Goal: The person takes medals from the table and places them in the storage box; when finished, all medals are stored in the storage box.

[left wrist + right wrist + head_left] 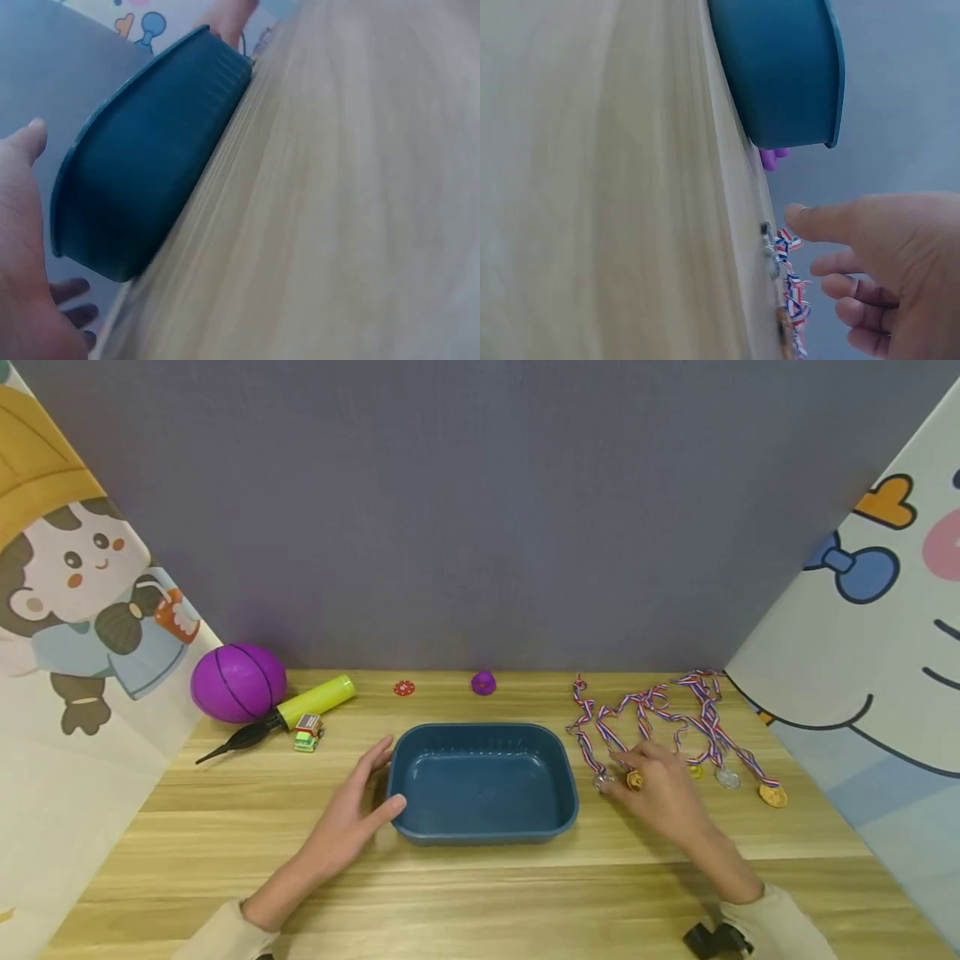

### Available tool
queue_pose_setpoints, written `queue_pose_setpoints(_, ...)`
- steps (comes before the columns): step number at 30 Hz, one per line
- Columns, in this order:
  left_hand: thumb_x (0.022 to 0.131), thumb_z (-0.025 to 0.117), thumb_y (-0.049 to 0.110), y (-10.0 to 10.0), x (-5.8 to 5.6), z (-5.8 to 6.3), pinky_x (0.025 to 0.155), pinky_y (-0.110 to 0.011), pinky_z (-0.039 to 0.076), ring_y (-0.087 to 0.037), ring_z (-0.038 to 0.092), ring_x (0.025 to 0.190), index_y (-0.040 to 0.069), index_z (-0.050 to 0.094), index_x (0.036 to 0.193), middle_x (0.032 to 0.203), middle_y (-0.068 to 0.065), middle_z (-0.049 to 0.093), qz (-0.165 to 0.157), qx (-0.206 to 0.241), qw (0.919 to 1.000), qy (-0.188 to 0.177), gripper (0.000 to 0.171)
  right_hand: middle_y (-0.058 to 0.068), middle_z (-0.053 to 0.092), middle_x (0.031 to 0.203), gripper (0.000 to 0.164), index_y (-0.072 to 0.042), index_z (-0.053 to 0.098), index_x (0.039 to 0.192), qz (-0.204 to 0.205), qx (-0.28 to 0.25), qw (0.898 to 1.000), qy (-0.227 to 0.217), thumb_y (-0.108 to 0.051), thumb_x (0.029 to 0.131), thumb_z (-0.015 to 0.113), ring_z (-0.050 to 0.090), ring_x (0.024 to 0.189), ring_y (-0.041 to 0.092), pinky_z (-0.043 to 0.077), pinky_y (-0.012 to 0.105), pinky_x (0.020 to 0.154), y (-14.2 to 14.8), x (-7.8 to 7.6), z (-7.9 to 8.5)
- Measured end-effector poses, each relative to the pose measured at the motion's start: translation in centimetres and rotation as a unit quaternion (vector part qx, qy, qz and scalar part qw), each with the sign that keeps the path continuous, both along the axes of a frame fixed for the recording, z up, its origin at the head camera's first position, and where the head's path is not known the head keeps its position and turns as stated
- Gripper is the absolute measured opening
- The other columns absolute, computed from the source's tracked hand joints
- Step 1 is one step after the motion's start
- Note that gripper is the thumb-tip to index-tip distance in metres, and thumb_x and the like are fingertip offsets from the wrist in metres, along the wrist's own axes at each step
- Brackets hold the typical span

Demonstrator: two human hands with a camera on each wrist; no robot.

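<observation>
A dark blue plastic basin (483, 839) stands on the wooden table between the hands. My left hand (347, 817) is at its left end, thumb by the rim and fingers spread along the outer side; the left wrist view shows the hand (26, 255) apart from the basin wall (142, 157). My right hand (663, 793) hovers low over a row of medals, its thumb near a silver medal (602, 782) and beside a gold medal (634, 779). In the right wrist view this hand (892, 277) has thumb and fingers apart, holding nothing.
Further right lie another silver medal (727, 778) and a gold medal (772, 795), their striped ribbons (705, 714) tangled behind. At left are a purple ball (238, 683), a yellow hand pump (318, 700) and a toy vehicle (307, 732). A red disc (404, 688) and purple object (483, 683) lie behind the basin.
</observation>
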State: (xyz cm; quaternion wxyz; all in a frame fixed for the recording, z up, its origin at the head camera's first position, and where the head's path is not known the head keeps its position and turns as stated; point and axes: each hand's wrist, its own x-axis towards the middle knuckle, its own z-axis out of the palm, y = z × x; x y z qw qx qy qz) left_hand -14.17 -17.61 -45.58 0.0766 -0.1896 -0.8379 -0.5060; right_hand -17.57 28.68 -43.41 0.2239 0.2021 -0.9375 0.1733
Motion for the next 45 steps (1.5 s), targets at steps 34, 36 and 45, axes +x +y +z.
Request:
queue_pose_setpoints(34,0.095,0.084,0.034,-0.8,0.2,-1.9,0.128,-0.061,0.034,-0.046,0.044,0.156,0.029,0.026,0.177,0.177,-0.013,0.039,-0.040,-0.004,0.9991,-0.012,0.101,-0.007,0.049,0.069,0.020,-0.005,0.088,0.101,-0.036,-0.050,0.994,-0.095,-0.013,0.085,0.097,0.041,0.063,0.008,0.034,0.025,0.055,0.1,0.1,-1.9)
queue_pose_setpoints(36,0.095,0.085,0.037,-0.7,0.2,-1.8,0.126,-0.070,0.033,-0.049,0.043,0.156,0.028,0.026,0.177,0.177,-0.015,0.039,-0.044,0.000,0.9990,-0.012,0.102,-0.007,0.049,0.068,0.017,-0.006,0.088,0.098,-0.034,-0.048,0.994,-0.087,-0.012,0.085,0.096,0.041,0.062,0.007,0.033,0.026,0.055,0.1,0.1,-1.9)
queue_pose_setpoints(45,0.089,0.091,0.042,-0.7,0.0,-1.9,0.125,-0.077,0.028,-0.053,0.039,0.157,0.027,0.024,0.178,0.177,-0.019,0.036,-0.054,0.009,0.9984,-0.012,0.113,-0.004,0.052,0.068,0.022,0.000,0.087,0.101,-0.011,-0.065,0.998,0.001,-0.007,0.081,0.094,0.038,0.062,0.003,0.035,0.025,0.054,0.1,-0.5,-0.9)
